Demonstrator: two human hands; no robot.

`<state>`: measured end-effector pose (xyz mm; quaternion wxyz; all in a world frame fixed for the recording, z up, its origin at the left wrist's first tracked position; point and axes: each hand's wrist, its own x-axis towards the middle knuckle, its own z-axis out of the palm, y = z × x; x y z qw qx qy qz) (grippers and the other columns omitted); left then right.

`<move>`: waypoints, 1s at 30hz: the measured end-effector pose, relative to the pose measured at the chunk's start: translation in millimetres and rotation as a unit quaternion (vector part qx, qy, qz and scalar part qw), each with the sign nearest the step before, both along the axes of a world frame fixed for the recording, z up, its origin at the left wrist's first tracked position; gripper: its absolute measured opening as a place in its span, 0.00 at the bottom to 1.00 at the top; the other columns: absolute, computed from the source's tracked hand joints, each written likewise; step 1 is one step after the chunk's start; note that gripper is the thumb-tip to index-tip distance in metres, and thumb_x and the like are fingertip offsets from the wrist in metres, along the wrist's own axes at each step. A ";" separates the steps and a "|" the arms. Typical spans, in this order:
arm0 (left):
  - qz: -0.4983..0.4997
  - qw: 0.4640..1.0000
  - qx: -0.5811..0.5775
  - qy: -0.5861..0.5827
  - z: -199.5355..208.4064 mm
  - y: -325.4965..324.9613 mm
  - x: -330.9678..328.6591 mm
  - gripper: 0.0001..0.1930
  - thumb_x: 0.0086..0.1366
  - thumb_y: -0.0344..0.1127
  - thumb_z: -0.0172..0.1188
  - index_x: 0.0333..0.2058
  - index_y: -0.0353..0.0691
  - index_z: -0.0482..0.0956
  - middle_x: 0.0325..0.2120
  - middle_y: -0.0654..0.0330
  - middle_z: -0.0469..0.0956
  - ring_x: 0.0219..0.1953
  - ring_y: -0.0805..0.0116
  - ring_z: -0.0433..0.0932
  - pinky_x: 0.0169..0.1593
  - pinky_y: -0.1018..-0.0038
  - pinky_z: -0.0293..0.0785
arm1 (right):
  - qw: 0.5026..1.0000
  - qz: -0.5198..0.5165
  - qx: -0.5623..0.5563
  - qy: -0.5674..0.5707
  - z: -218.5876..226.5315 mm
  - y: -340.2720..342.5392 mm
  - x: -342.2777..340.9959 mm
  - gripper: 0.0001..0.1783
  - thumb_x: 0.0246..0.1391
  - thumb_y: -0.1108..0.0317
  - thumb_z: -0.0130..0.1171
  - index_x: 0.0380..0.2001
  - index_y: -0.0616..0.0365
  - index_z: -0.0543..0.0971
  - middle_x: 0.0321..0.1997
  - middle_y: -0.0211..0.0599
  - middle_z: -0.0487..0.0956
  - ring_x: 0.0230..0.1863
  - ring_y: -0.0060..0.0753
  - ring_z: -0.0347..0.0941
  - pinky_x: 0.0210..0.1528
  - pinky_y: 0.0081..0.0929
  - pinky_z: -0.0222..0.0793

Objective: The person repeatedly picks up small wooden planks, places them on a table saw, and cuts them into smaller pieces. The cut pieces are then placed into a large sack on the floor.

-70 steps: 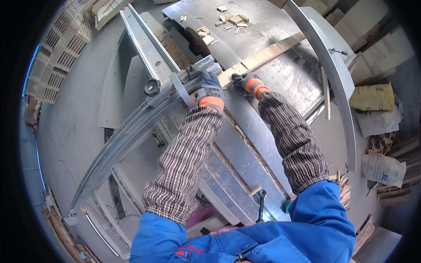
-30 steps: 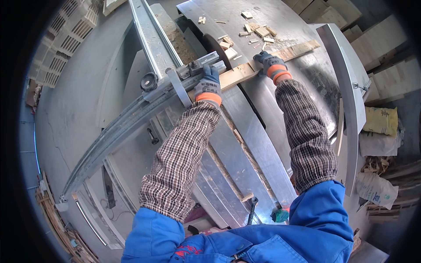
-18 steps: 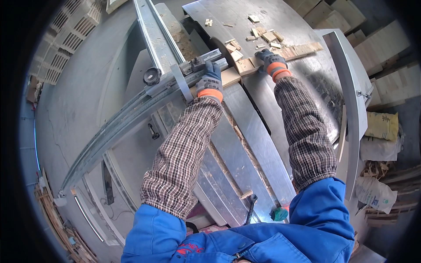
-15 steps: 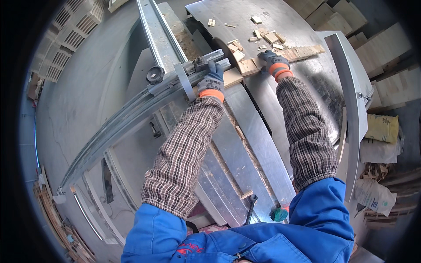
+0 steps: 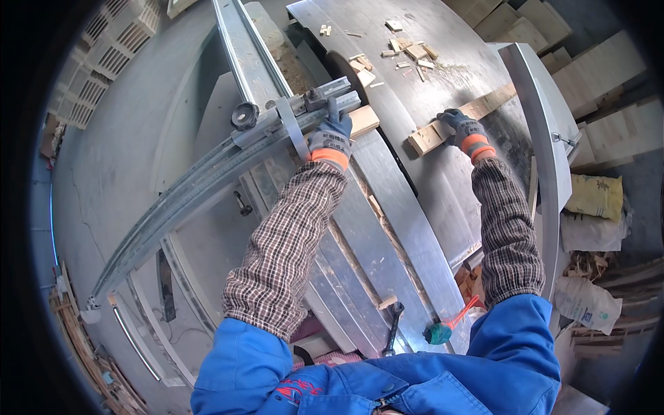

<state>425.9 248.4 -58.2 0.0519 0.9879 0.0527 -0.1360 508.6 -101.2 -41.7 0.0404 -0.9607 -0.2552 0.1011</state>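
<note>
My left hand (image 5: 331, 140), in a grey glove with an orange cuff, is closed on a short wooden piece (image 5: 364, 121) lying against the metal fence (image 5: 297, 116). Part of that piece is hidden under the glove. To the right, my right hand (image 5: 462, 127), gloved alike, grips a wooden board (image 5: 491, 103) near its near-left end. The board lies slanting on the metal table (image 5: 443, 187), apart from the left piece. Beyond my left hand the dark saw blade (image 5: 340, 65) stands at the gap between the sliding part and the table.
Several wood offcuts (image 5: 413, 51) and sawdust lie on the far table. A long grey rail (image 5: 536, 117) runs along its right side. Near my body are a wrench (image 5: 394, 328) and a green-headed tool with a red handle (image 5: 438, 333). Boards (image 5: 609, 72) are stacked at right.
My right hand has drawn the board right and nearer me, away from the blade and the left piece. My left hand stays at the fence. The red handle has come into view.
</note>
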 end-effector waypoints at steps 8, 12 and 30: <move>-0.080 0.996 -0.004 -0.044 4.5 -30.9 0.3 0.32 0.60 0.44 0.64 0.60 0.48 0.60 0.61 0.55 0.64 0.54 0.56 0.76 0.51 0.57 0.77 | 0.997 0.067 -0.017 -0.022 -5.0 -30.1 -37.0 0.44 0.38 0.67 0.74 0.62 0.38 0.69 0.68 0.30 0.67 0.61 0.45 0.70 0.60 0.38 0.70; -0.058 0.998 -0.006 -0.001 15.3 -58.4 16.7 0.29 0.61 0.44 0.63 0.57 0.47 0.62 0.62 0.54 0.64 0.50 0.54 0.79 0.48 0.55 0.78 | 0.995 0.089 0.054 -0.009 12.4 -40.9 -52.2 0.46 0.35 0.74 0.74 0.62 0.39 0.70 0.67 0.32 0.68 0.62 0.46 0.70 0.61 0.39 0.70; -0.187 0.976 -0.114 0.022 57.2 -128.8 -127.5 0.31 0.53 0.60 0.66 0.48 0.45 0.78 0.47 0.56 0.75 0.50 0.57 0.79 0.47 0.63 0.79 | 0.978 0.046 0.201 0.029 26.7 149.6 -53.0 0.43 0.39 0.64 0.75 0.61 0.48 0.70 0.61 0.44 0.71 0.60 0.50 0.71 0.59 0.39 0.69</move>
